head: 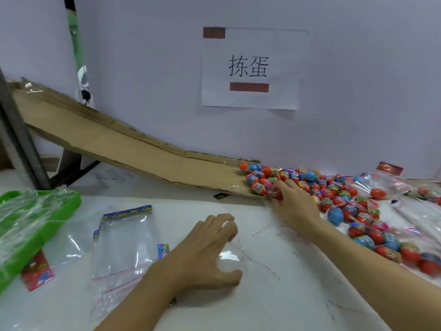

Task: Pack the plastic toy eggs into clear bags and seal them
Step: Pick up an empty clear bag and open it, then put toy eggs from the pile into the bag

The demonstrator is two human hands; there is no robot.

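A heap of small plastic toy eggs (334, 194), red, blue, pink and green, lies at the foot of a cardboard chute (119, 144) and spreads along the right of the white table. My right hand (296, 201) reaches into the heap's left edge, its fingers curled round an egg or two (274, 194). At the table's middle, my left hand (205, 254) has curled fingers and a spread thumb on a clear bag (232, 258), which shows only as glints and faint edges. More flat clear bags (124, 242) with coloured header strips lie to its left.
A green tray (59, 204) holding crumpled clear film sits at the left edge. Bags with red headers (386, 185), one holding a red egg, lie at the far right. A paper sign (250, 68) hangs on the wall behind. A grey metal post (16, 139) rises at far left.
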